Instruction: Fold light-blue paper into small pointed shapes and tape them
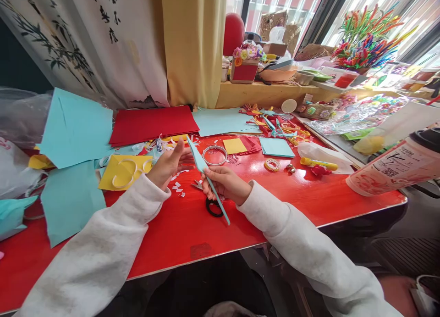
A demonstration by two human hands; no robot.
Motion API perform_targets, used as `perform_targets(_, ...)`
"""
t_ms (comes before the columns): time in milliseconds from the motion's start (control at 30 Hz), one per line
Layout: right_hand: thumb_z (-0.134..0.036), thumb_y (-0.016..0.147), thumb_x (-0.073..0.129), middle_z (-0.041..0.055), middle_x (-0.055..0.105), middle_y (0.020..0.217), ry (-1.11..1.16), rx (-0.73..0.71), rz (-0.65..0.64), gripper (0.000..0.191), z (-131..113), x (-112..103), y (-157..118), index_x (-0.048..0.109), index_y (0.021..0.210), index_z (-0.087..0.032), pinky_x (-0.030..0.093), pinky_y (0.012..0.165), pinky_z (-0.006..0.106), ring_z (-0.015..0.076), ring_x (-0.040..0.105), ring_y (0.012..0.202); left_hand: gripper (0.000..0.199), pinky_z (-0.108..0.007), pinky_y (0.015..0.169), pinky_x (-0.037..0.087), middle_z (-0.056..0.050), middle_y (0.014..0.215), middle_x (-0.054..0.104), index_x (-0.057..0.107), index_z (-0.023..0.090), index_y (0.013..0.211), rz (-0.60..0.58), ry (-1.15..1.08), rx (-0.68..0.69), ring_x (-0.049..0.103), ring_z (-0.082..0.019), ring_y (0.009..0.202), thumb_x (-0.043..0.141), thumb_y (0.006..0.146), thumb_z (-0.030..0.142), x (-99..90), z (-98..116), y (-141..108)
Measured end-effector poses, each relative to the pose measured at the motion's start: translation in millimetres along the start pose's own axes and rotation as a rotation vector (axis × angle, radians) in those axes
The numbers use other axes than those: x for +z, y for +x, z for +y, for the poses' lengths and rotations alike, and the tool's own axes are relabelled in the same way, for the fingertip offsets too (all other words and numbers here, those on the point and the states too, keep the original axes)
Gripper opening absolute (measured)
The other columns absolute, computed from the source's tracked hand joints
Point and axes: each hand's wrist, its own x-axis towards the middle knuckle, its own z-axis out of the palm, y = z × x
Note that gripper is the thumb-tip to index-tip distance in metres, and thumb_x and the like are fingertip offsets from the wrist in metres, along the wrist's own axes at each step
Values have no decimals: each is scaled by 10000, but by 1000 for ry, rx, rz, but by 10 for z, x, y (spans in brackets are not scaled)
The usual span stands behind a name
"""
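Note:
Between the fingers of my right hand [227, 183] is a narrow folded piece of light blue paper [196, 155], held slanting above the table. Its wider part rises toward my left hand and a thin tail points down to the right. My left hand [169, 164] is beside the upper part, fingers stretched and thumb raised, with no clear grip on the paper. Below my right hand lie scissors [213, 208] with black handles, partly hidden by the hand. White paper scraps [177, 186] are scattered next to my left hand.
On the red table [165, 243] are red sheets [151, 124], blue sheets [77, 124], small blue squares [277, 147], a yellow square [235, 146], a tape roll [215, 156], and a yellow glue stick [318, 164]. A large drink cup [395, 163] leans in at the right. Craft supplies crowd the windowsill.

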Motion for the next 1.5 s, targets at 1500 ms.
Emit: perform_targets(1500,-388,773,448,17,535,817,-370,-512,492,218,-146,121,81,551,762,-196,432,735,269,121,515,782,346,-267,600,408,-20,658,566,546,154,890,-170,135,62,524,-124,604,539,686,434,237,-108,-94)
